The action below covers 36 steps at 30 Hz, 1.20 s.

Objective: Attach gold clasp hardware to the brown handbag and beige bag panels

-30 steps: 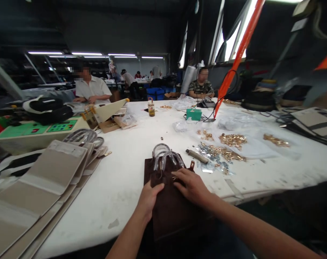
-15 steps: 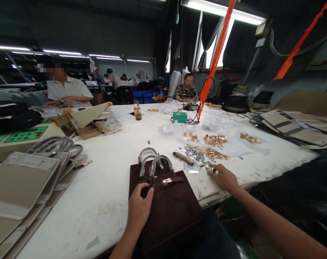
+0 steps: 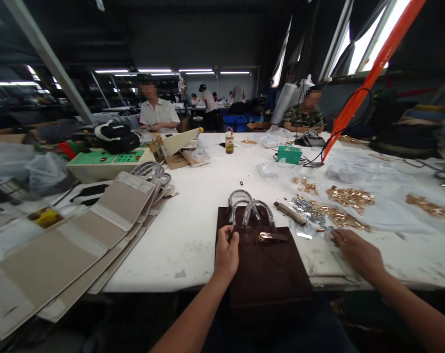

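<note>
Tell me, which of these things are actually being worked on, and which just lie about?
In hand: brown bag, gripped by the left hand; gold fittings, at the right hand; wooden-handled tool beside them.
Lying about: beige bags, jar, green box, control panel.

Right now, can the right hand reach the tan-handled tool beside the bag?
Probably yes: the right hand rests close by, and only flat loose metal fittings lie between it and the tool.

Nothing legible shows on the white tabletop (image 3: 193, 206): markings on the green control panel (image 3: 108, 158) by its far left edge and the label on the jar (image 3: 229, 143) are too blurred to read.
</note>
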Motion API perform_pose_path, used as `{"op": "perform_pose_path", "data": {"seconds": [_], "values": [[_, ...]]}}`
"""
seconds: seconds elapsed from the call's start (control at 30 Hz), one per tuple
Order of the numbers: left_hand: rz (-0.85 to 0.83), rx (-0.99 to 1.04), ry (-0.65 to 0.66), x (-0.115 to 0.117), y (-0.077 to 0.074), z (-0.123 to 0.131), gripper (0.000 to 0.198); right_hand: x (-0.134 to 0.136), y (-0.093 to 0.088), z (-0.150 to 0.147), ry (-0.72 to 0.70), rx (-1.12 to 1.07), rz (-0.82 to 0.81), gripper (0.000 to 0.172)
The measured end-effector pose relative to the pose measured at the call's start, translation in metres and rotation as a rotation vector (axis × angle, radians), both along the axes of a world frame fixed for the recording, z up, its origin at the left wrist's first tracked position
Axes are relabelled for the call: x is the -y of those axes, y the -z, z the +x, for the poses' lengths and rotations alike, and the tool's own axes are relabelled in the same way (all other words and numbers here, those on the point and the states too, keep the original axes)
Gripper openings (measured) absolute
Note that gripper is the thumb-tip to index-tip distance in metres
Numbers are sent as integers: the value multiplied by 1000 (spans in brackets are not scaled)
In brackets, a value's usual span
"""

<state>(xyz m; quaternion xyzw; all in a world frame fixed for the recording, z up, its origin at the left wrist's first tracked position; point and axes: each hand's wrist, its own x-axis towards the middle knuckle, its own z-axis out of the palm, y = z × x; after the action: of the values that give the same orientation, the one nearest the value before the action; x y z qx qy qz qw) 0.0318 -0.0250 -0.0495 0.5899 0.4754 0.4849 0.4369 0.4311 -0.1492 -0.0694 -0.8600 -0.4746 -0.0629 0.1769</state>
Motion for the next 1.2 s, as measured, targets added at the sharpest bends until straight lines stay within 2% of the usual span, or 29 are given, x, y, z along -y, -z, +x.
{"op": "perform_pose_path", "data": {"seconds": [0.1, 0.2, 0.3, 0.4, 0.5, 0.6, 0.73, 0.87, 1.07, 1.2], "values": [[-107, 124, -75, -3, 2, 0, 41, 0, -32, -42, -28, -317, 170, 40], [-233, 253, -80, -6, -2, 0, 43, -1, -63, -125, -219, -675, 330, 46], [-299, 300, -54, -4, -10, 1, 42, -13, -71, -208, -464, -931, 209, 40], [-431, 439, 32, 0, -16, -1, 43, -34, -62, -254, -588, -1089, 72, 36], [-527, 574, 70, 4, -16, -3, 41, -53, -52, -262, -584, -1157, 35, 41], [-459, 531, -6, 4, -12, -3, 38, -62, -50, -256, -605, -1102, 74, 40], [-374, 437, -57, 3, -7, -1, 32, -63, -52, -249, -622, -1025, 168, 39], [-359, 383, -58, 4, -10, 0, 30, -62, -53, -246, -593, -941, 106, 43], [-359, 369, -72, 3, -9, 1, 29, -66, -57, -247, -675, -639, 122, 41], [-359, 388, -64, 2, -5, 1, 27, -70, -61, -255, -619, -659, 121, 45]]}}
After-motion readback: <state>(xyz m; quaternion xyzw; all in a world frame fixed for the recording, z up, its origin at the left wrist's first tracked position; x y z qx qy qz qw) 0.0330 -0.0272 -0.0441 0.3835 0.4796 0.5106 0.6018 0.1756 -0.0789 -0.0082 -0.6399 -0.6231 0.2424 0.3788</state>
